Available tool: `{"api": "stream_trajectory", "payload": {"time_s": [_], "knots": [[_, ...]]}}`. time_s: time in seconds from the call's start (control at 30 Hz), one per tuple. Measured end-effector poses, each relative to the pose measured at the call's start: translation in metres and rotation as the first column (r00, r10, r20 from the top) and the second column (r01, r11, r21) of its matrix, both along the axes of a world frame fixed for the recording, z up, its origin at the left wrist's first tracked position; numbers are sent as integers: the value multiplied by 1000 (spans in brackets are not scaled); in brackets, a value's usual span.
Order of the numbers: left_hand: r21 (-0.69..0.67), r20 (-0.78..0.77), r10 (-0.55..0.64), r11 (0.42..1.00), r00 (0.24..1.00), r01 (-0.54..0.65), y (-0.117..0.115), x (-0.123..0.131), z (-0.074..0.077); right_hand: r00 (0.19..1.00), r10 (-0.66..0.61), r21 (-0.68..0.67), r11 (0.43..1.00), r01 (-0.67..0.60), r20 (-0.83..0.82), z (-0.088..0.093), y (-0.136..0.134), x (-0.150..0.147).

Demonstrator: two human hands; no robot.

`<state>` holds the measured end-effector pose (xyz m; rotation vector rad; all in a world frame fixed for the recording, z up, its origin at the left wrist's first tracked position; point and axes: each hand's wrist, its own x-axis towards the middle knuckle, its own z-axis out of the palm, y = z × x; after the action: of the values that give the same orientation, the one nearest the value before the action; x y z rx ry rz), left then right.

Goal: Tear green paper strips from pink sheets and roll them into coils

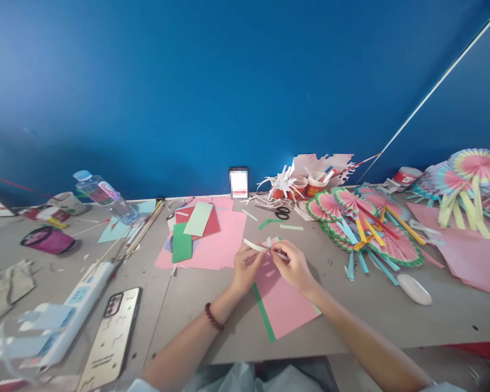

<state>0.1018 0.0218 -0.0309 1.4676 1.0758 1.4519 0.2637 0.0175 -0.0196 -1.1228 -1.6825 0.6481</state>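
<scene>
Both hands meet above the top of a pink sheet with green edge strips (288, 305) on the table. My left hand (247, 265) is closed in a pinch on a narrow white paper strip (253, 245), whose free end points up and left. My right hand (292, 264) pinches the same strip from the other side, fingertips nearly touching the left ones. A short pale piece stands up between the fingertips. Just beyond the hands lie a green scrap (269, 222), a pale green strip (291, 227) and black-handled scissors (282, 212).
Pink, red and green papers (228, 234) lie left of the hands, with a phone (112, 337), power strip (79, 310) and bottle (104, 193) farther left. Pleated paper fans (396, 237) and a white oval object (414, 288) are at right. A small screen (239, 182) leans on the blue wall.
</scene>
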Motion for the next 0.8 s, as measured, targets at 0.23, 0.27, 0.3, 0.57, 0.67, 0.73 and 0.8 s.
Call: {"api": "stream_trajectory", "payload": {"time_s": [0.23, 0.27, 0.3, 0.57, 0.67, 0.73, 0.8], "knots": [[-94, 49, 9, 996, 999, -4, 0, 0, 0, 998, -30, 27, 999, 29, 61, -7, 4, 3], [-126, 61, 12, 992, 998, -4, 0, 0, -1, 997, -34, 28, 999, 32, 66, -7, 4, 3], [-163, 77, 11, 987, 997, 1, 0, 0, -2, 997, -36, 28, 999, 34, 69, -7, 5, 4], [-370, 250, 17, 926, 968, 79, -3, 3, 0, 997, -28, 54, 998, 24, 72, -6, 5, 4], [-388, 302, 3, 914, 953, 120, -1, 4, -4, 997, -29, 34, 999, 27, 64, -7, 5, 4], [-400, 323, 11, 908, 946, 126, 0, 4, -8, 998, -34, 25, 999, 32, 61, -7, 5, 4], [-411, 329, 27, 904, 944, 118, 1, 4, -11, 998, -35, 30, 999, 33, 58, -6, 4, 3]]}}
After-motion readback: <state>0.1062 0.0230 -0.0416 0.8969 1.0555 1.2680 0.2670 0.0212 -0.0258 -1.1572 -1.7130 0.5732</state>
